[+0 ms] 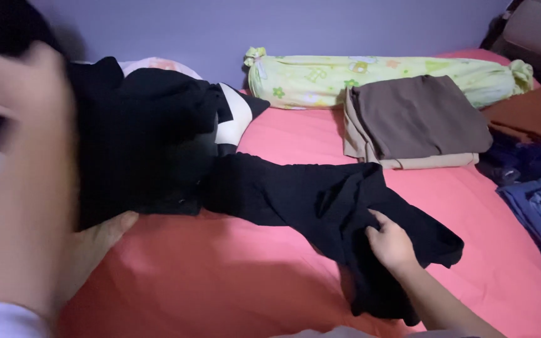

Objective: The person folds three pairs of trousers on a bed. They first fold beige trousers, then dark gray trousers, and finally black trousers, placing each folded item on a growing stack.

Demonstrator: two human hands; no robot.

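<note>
Black garment (295, 194) lies lengthwise left to right across the pink sheet (220, 281). Right hand (391, 245) pinches its near end; left hand (17, 81), blurred and raised, grip undeterminable.

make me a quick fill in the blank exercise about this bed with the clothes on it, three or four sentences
1. The right hand grips a garment whose colour is ____.
2. The bed sheet under the clothes is coloured ____.
3. The folded brown clothes lie just in front of a long ____ with a pale green printed cover.
4. The left hand, blurred, is raised at the ____ edge of the picture.

Missing words: black; pink; bolster pillow; left
</note>
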